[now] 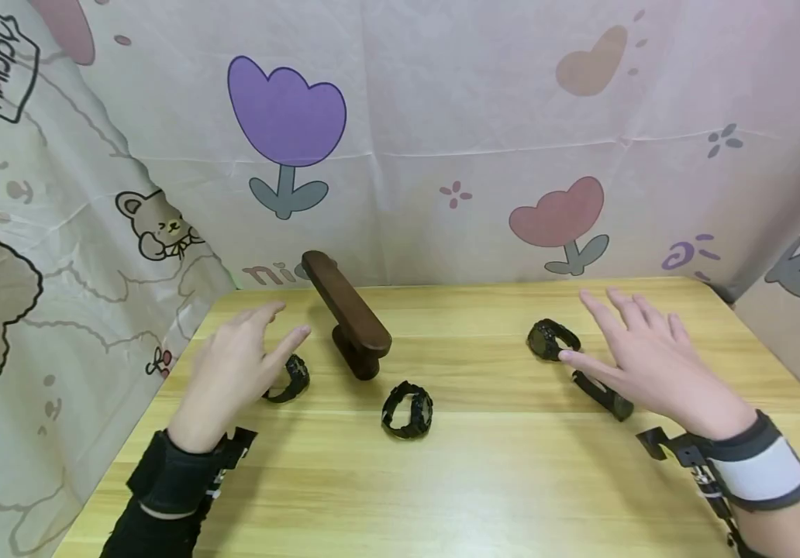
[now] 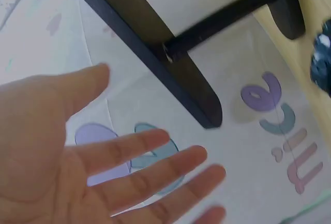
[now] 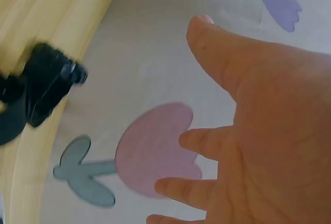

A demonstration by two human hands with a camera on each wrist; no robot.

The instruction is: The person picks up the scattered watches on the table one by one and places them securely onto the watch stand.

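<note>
My left hand (image 1: pixel 229 368) is raised over the left side of the table, fingers spread and holding nothing. Beneath it, partly hidden, lies a black wristwatch (image 1: pixel 295 378). Just right of that hand stands a dark brown wooden T-bar stand (image 1: pixel 347 302), its bar bare; the left wrist view shows the stand's bar (image 2: pixel 191 92) beyond the fingertips. My right hand (image 1: pixel 651 364) hovers palm down on the other side, also spread. Beside its thumb are a black watch with a round face (image 1: pixel 544 341) and another black watch (image 1: pixel 602 395), partly covered by the hand.
A further black watch (image 1: pixel 407 411) with its strap looped rests near the middle of the light wooden table (image 1: pixel 484 488). Printed cloth (image 1: pixel 428 93) hangs behind the table's back edge and along both sides.
</note>
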